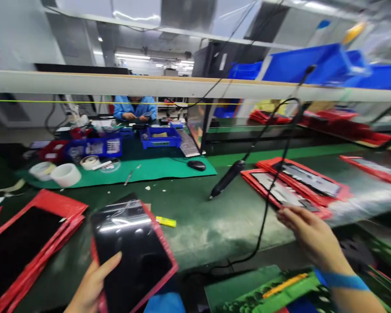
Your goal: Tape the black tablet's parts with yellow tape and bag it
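Observation:
My left hand (93,280) grips a glossy black tablet screen (133,256), thumb on its face, with a red wrap (161,234) showing behind its edges. The screen is tilted above the bench's near edge. At the right, my right hand (308,232), with a blue band at the wrist, has its fingers pinched at the near edge of a red-wrapped tablet panel (273,187). A second red-wrapped panel (309,178) lies beside it, partly overlapping. Between my hands hangs a black electric screwdriver (228,179) on its cord, tip down.
Red-wrapped black screens (22,243) are stacked at the left. A yellow cutter (166,221), tape rolls (66,174), tweezers (132,174) and a mouse (197,165) lie on the bench. The cord (263,221) loops before my right hand. A co-worker (135,108) sits opposite.

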### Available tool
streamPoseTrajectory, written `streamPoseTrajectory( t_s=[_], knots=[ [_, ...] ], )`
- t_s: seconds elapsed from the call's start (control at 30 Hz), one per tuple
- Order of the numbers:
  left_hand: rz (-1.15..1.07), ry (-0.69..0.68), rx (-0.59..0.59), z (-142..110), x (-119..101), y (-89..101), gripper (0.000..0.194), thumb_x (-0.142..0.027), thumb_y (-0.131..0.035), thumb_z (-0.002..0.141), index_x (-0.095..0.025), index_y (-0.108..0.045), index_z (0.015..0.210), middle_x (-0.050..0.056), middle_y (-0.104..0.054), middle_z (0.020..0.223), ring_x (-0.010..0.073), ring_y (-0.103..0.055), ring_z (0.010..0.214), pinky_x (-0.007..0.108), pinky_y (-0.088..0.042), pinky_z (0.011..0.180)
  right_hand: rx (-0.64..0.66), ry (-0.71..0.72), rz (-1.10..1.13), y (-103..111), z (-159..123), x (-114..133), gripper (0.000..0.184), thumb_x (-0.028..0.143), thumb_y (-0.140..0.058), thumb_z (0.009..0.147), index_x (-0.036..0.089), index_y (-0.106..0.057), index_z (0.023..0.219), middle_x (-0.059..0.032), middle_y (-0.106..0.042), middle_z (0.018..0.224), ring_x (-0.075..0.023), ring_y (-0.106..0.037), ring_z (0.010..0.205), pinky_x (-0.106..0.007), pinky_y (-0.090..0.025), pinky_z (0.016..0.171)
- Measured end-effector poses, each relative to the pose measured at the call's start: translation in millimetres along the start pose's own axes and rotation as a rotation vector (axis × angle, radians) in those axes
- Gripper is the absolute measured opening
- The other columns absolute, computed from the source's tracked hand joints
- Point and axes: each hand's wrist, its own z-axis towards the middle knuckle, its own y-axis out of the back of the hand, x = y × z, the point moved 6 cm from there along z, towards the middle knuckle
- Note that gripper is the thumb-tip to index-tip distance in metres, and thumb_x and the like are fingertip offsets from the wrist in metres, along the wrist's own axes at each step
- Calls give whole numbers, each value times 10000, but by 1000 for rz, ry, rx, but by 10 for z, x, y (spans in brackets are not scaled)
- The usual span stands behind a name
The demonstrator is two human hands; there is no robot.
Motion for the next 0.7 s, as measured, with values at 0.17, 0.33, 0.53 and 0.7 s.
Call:
streamPoseTrajectory(
  t_s=[0.17, 0.33, 0.53, 0.7],
  knots=[
    [-93, -18, 276, -115, 137, -429, 614, -199, -941, 735, -81, -713, 1293, 182, -851, 1030, 417, -803, 1077, 506, -671, 949, 667, 68, 71, -781, -1711, 91, 460, 546, -938, 705, 224, -853, 1023, -164, -814, 1073, -354, -771, 1049, -462, -623, 999],
    [-133, -41, 423, -361, 339, -626, 618, -316, -962, 746, -127, -745, 1293, 172, -837, 1155, 409, -752, 1208, 556, -568, 1121, 1211, 31, 347, -1309, -2886, 194, 822, 788, -751, 825, 221, -701, 1418, -193, -698, 1419, -404, -672, 1301, -569, -472, 1178],
    [-69, -119, 538, -507, 473, -694, 654, -515, -899, 805, -144, -752, 1324, 177, -777, 1323, 408, -676, 1336, 580, -452, 1227, 1193, -194, 713, -1474, -3136, 479, 942, 695, -915, 710, 237, -643, 1487, -176, -678, 1463, -409, -479, 1516, -555, -257, 1307],
    [231, -359, 687, -480, 446, -684, 654, -638, -828, 822, -143, -786, 1246, 157, -823, 1174, 398, -684, 1317, 533, -461, 1223, 957, -371, 828, -1425, -3164, 466, 674, 467, -876, 846, 164, -684, 1417, -188, -792, 1238, -404, -729, 1234, -620, -491, 1151]
  ],
)
